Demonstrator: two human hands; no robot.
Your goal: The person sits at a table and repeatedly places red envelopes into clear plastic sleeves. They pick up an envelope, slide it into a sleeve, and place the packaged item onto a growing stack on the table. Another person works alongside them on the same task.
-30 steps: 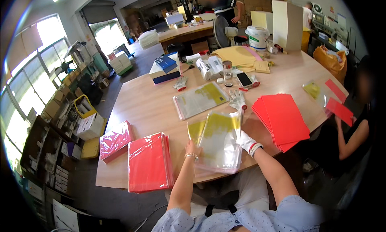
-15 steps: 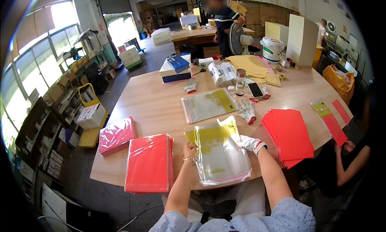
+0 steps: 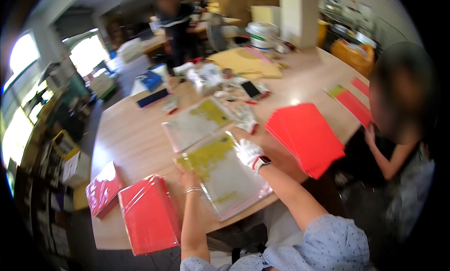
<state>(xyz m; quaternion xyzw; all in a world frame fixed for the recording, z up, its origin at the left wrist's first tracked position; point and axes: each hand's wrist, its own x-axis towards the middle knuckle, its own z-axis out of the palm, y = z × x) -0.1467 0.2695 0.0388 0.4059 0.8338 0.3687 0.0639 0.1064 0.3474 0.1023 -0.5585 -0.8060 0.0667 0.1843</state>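
A stack of clear plastic bags (image 3: pixel 229 177) with yellow-green print lies at the table's front edge between my hands. My bare left hand (image 3: pixel 188 175), with a bracelet at the wrist, is closed on the stack's left edge; motion blurs its fingers. Over the upper right corner reaches my right hand (image 3: pixel 248 151) in a white glove, fingers stretched out, a watch on its wrist. Bare skin shows at its fingertips. Just beyond lies a second stack of printed bags (image 3: pixel 190 128). Red sheets (image 3: pixel 304 139) are fanned out to the right.
Two plastic-wrapped red packs (image 3: pixel 147 214) (image 3: pixel 104 189) sit at front left. Farther back are gloves (image 3: pixel 244 117), a phone (image 3: pixel 251 89), yellow envelopes (image 3: pixel 243 62), a blue box (image 3: pixel 150 81) and a white bucket (image 3: pixel 262 36). A seated co-worker (image 3: pixel 398 153) handles a red sheet at right; another person (image 3: pixel 176 31) stands behind.
My view has turned and the picture is blurred. The bag stack lies flatter, its raised top now down. My right hand's fingers have stretched forward. The seated co-worker's head has come into view.
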